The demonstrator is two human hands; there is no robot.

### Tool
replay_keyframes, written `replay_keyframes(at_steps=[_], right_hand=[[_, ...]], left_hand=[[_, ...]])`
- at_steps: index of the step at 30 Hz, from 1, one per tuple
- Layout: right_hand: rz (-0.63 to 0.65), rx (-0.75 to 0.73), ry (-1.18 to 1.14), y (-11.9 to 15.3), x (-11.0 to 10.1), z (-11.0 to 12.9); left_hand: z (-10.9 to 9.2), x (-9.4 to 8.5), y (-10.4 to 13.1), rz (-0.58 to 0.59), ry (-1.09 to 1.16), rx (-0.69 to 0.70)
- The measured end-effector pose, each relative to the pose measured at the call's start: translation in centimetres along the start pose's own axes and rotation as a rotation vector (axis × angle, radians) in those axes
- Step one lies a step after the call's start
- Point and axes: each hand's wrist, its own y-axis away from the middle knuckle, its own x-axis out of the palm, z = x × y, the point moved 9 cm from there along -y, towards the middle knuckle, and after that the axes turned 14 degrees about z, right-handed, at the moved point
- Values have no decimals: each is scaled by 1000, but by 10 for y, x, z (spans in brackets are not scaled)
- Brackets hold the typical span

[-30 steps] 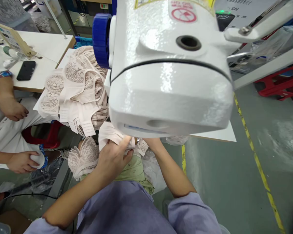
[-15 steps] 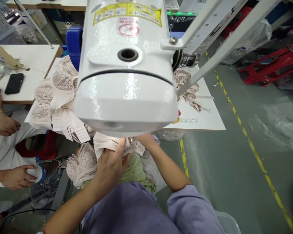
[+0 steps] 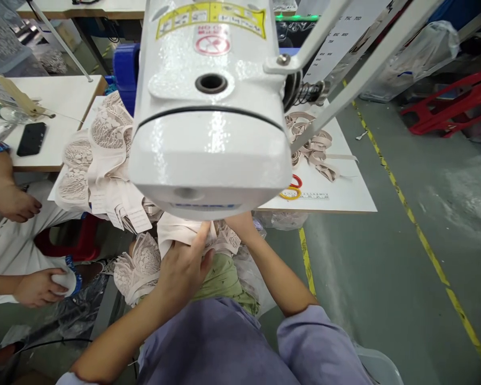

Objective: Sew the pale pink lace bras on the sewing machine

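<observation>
Nearest the wearer, the lilac sleeves and shirt frame two bare forearms, with green cloth over the lap. The beige garment lies between the hands, just below the front edge of the sewing machine head. The left hand rests over its smooth band, forefinger extended toward the machine and thumb standing apart; whether the concealed fingers grip the fabric cannot be told. The right hand is at the lace end of the garment, its fingertips hidden by the machine head, so its grip cannot be told. The hands are apart but near each other. Lace cups lie to the left of the left hand. Beyond, the white worktop carries a heap of beige lace garments left of the machine; on the right are coiled beige straps, red and yellow rings and a clear ruler. At far left, a co-worker's lower hand holds a white rounded piece, while the upper hand is empty. A dark phone lies on the neighbouring worktop; a red stool stands at far right.
</observation>
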Motion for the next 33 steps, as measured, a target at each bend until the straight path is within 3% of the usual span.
replay_keyframes(at_steps=[5,8,11,14,17,20,22,25,27,30,33], right_hand=[[-56,7,-191,12,-5,-2],[-82,66,-383,29,0,-17],[-55,166,-533,52,12,-32],[2,211,-536,78,20,-31],[107,174,-450,101,26,-10],[199,235,-565,123,34,1],[148,320,-684,134,32,-4],[107,425,-804,144,30,-15],[241,472,-855,145,41,-15],[529,416,-825,141,61,-1],[783,239,-566,137,74,21]], left_hand=[[10,-5,9,-123,26,14],[12,-8,14,-228,44,14],[9,-4,15,-239,66,15],[-2,2,21,-227,32,-6],[-27,14,37,-176,-60,7],[-52,27,58,-78,2,110],[-54,31,69,23,201,167],[-37,28,74,208,533,176],[-24,8,70,149,584,189],[-23,-23,62,-27,416,336],[-27,-7,47,121,252,406]])
